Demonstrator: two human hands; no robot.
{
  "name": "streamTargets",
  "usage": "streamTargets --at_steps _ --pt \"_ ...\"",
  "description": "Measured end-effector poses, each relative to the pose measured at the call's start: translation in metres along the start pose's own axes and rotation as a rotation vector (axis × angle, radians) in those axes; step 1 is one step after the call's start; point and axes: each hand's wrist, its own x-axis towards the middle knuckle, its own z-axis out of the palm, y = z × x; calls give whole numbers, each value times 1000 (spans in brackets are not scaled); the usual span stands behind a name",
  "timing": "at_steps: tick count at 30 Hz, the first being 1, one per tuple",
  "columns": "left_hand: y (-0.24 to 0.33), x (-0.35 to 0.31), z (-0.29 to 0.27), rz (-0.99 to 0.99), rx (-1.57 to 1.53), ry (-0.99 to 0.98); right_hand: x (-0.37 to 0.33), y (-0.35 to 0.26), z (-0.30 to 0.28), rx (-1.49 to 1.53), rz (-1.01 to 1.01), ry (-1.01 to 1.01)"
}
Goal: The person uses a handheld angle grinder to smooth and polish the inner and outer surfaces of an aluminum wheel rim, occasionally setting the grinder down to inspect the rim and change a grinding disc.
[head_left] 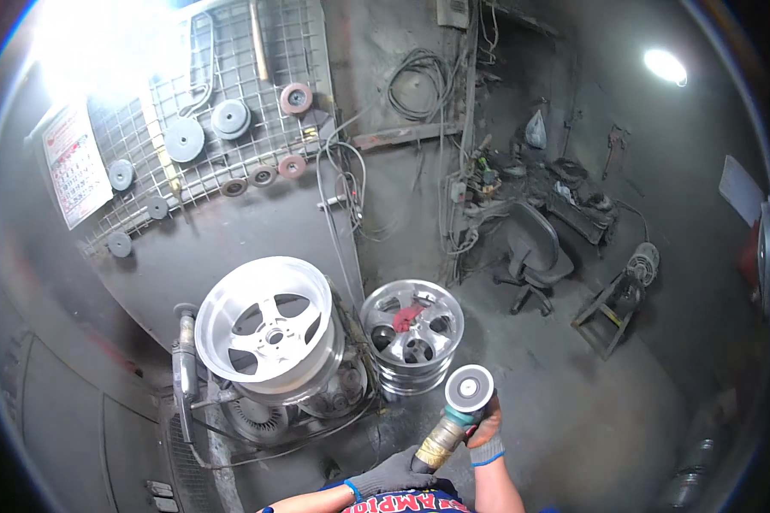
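Low in the head view I hold an angle grinder (441, 443) with a teal head, a body wrapped in yellowish tape and a pale round disc (469, 388) facing up. My left hand (393, 473), in a grey glove with a blue cuff, is closed at the grinder's rear end. Around the side of its head my right hand (488, 434) is closed, also gloved, its fingers partly hidden behind the tool. Ahead and to the left, a silver wheel rim (265, 318) leans on a machine stand, apart from the disc. Just beyond the disc is a polished rim (414, 363) with a red cloth (407, 319) on it.
Left of the leaning rim stands another power tool (185, 363) upright, with a cable looping below. Grinding wheels (185, 139) hang on a wire mesh panel. An office chair (534, 248), a cluttered bench (577, 209) and a motor on a frame (642, 265) stand at the right.
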Motion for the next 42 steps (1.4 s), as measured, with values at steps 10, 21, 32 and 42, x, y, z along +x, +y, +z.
streamTargets --at_steps 10,21,32,42 --pt "-18 4 6 -31 21 -42 2 5 -19 -24 -35 77" --pt "11 3 11 -64 43 -79 -21 -10 -14 -18 -38 19" --pt "1 19 22 -21 112 -134 -36 -24 -37 53 -127 68" --pt "4 58 14 -26 -29 -245 -15 -31 -58 50 -259 249"
